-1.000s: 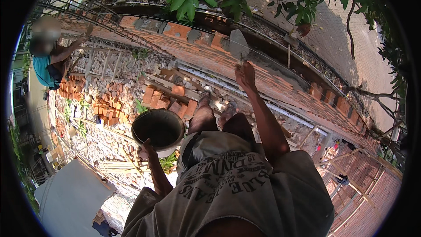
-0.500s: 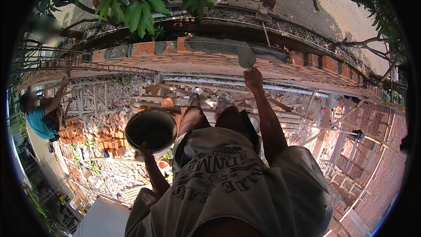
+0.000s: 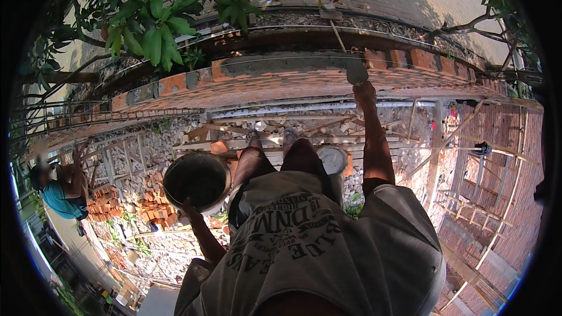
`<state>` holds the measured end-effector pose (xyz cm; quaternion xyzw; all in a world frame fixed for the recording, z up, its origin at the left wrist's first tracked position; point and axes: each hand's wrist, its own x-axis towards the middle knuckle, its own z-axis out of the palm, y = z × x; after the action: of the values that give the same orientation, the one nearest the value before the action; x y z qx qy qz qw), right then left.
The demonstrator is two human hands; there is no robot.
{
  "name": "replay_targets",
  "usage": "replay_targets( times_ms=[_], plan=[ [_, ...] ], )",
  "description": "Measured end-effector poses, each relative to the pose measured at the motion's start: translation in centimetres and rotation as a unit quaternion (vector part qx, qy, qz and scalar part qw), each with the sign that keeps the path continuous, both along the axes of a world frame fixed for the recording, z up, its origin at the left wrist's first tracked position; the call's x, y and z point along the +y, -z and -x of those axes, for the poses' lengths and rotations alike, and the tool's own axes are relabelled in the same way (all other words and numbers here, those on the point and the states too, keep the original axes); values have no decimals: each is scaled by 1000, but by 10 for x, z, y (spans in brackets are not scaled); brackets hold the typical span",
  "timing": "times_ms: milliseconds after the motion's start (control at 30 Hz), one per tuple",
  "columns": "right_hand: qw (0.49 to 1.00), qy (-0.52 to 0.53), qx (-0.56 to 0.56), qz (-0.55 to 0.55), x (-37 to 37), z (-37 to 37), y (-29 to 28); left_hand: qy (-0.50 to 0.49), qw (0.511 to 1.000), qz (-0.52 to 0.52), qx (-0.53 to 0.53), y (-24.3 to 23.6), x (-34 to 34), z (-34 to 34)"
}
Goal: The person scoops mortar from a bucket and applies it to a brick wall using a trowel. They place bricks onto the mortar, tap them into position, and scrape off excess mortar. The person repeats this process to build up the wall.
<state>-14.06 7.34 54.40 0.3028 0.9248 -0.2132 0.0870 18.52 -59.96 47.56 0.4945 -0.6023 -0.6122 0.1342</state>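
Note:
My right hand (image 3: 365, 95) grips a trowel (image 3: 356, 71), its grey blade reaching the top of a brick wall (image 3: 252, 89). Wet mortar (image 3: 281, 64) coats the middle of that top course, and the blade lies at the right end of this grey strip. Beyond it bare brick ends (image 3: 401, 58) stand in a row. At my left side, my left hand (image 3: 191, 213) is closed on the near rim of a bucket (image 3: 223, 167). The bucket is dark inside, so its contents are hard to make out.
A taut string runs along the wall top. Leafy branches (image 3: 155, 38) overhang the far left. Below lie rubble, planks and a stack of orange bricks (image 3: 158, 213). A white bucket (image 3: 332, 160) stands right of my legs. At left, another person (image 3: 58, 196) in teal works by the wall.
The trowel and my right hand have moved right along the wall, to the end of the mortar strip. My left hand keeps hold of the bucket. The view has shifted slightly.

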Motion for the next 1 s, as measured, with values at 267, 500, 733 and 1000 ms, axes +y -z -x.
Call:
replay_targets(
  times_ms=[267, 500, 733, 1000],
  plan=[
    [971, -33, -14, -237, -9, -19, -16, -18, 999, 30, 31, -12, 33, -10],
    [992, -20, -20, -127, -30, -76, -11, -45, 986, 149, -54, -42, 58, -4],
    [826, -224, -197, 478, -167, -83, -97, -21, 982, 187, -23, -114, 76, 34],
    [573, -83, -485, 655, -367, -52, -120, -71, 987, 145, 19, -190, 116, 101]
  ],
)
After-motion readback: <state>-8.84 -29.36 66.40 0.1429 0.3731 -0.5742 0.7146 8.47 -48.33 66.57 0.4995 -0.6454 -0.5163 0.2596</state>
